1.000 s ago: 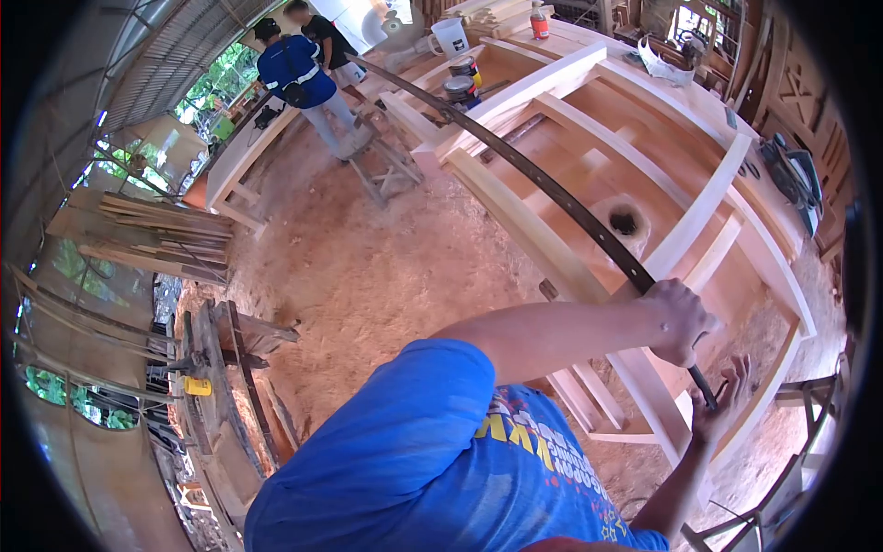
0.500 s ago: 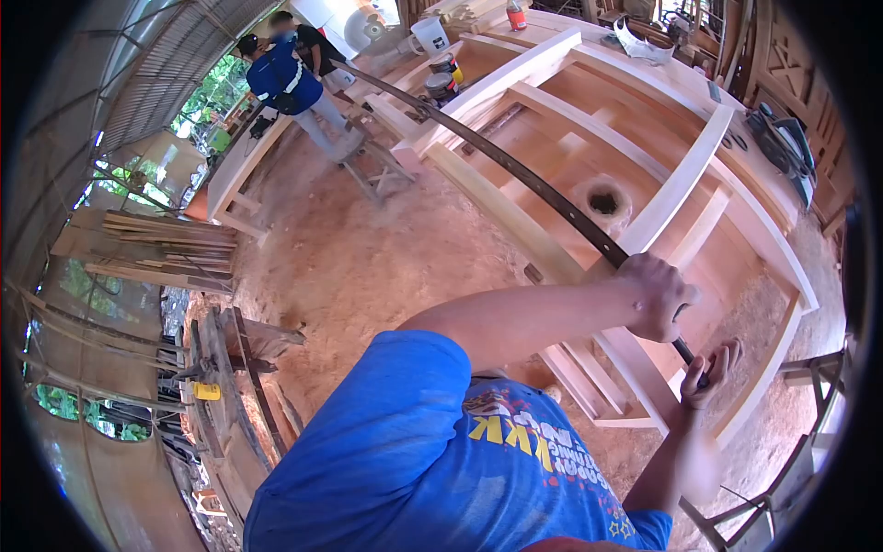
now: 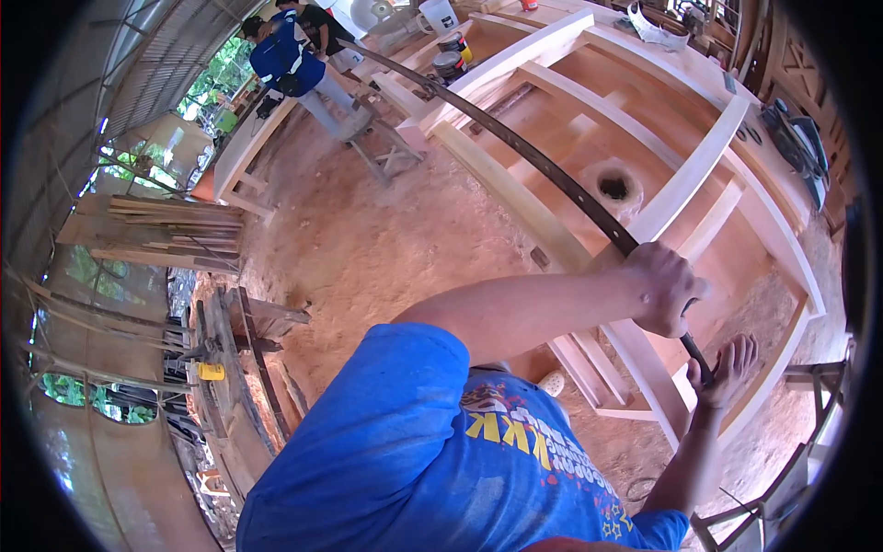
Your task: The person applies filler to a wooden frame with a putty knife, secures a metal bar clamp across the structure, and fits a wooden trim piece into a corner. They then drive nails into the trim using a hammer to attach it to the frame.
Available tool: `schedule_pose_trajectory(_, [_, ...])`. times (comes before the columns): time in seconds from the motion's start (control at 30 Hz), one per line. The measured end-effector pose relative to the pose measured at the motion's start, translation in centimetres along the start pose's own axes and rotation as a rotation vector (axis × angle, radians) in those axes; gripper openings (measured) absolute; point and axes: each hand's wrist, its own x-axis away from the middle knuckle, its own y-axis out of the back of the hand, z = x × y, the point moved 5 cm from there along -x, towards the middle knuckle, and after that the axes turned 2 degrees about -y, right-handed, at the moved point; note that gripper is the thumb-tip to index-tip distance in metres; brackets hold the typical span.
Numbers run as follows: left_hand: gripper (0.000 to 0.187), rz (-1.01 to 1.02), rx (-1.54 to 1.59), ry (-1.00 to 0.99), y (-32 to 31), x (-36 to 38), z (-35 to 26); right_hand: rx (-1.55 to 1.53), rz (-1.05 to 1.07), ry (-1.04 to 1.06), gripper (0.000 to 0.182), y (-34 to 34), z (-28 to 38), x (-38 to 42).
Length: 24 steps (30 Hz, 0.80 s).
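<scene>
A long dark metal bar clamp (image 3: 543, 166), with holes along its bar, slants from the upper left down to my hands. My left hand (image 3: 664, 290) is closed around it near its lower end. At that end, my right hand (image 3: 727, 373) has its fingers stretched out and spread, with the bar's tip against the palm and thumb side. Beneath and beyond the clamp stands a pale wooden frame (image 3: 694, 170) with several crosspieces. I cannot make out whether the clamp's far end touches anything.
Two people (image 3: 290, 64) are at the far left, by a wooden stool (image 3: 382, 147). Paint cans (image 3: 449, 64) and a white bucket (image 3: 439, 16) sit at the back. Stacked boards (image 3: 170, 221) lie left, near a yellow container (image 3: 211, 372). A dark power tool (image 3: 796, 147) rests at right.
The fingers of my right hand have straightened and spread from a looser curl. My left hand keeps its hold on the clamp. The whole view has shifted slightly.
</scene>
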Motion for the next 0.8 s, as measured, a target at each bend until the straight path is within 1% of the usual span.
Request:
schedule_pose_trajectory(0.03, [0.029, -0.007, 0.001, 0.003, 0.0, 0.1, 0.0, -0.024, 0.060, -0.027, 0.067, -0.4, -0.5, 0.5])
schedule_pose_trajectory(0.13, [0.027, -0.031, 0.009, -0.006, -0.2, -0.3, 0.1, -0.028, -0.203, 0.035, 0.066, -0.9, -0.7, 1.4])
schedule_pose_trajectory(0.2, [0.025, -0.031, 0.067, -0.030, -0.6, -0.5, 0.2, -0.151, -0.136, -0.106, 0.070, -1.2, -0.5, 1.2])
schedule_pose_trajectory(0.27, [0.025, -0.057, 0.054, -0.029, -0.5, -0.6, 0.3, -0.298, 0.069, -0.336, 0.070, -2.6, -1.2, 3.1])
schedule_pose_trajectory(0.3, [0.026, -0.081, 0.021, -0.022, -0.6, -0.5, 0.3, -0.352, 0.008, -0.386, 0.070, -2.4, -0.3, 2.3])
schedule_pose_trajectory(0.4, [0.027, -0.094, 0.048, -0.043, -0.6, -0.4, 0.2, -0.582, 0.097, -0.723, 0.070, -3.2, 0.3, 4.4])
schedule_pose_trajectory(0.43, [0.027, -0.078, 0.050, -0.046, -0.4, -0.5, 0.1, -0.594, 0.076, -0.734, 0.070, -3.6, 0.2, 5.1])
schedule_pose_trajectory(0.53, [0.029, -0.041, 0.044, -0.034, -0.1, -0.1, 0.2, -0.704, 0.149, -0.890, 0.066, -3.9, 0.2, 6.4])
schedule_pose_trajectory(0.73, [0.037, -0.009, 0.044, -0.057, -0.5, -0.4, 0.5, -0.772, 0.159, -1.037, 0.055, -2.4, 1.3, 5.9])
schedule_pose_trajectory(0.77, [0.039, -0.006, 0.044, -0.064, -0.3, -0.4, 0.6, -0.780, 0.153, -0.956, 0.050, -1.9, 1.4, 5.2])
schedule_pose_trajectory(0.8, [0.041, -0.003, 0.047, -0.068, 0.0, -0.3, 0.7, -0.783, 0.148, -0.951, 0.047, -1.6, 1.6, 5.1])
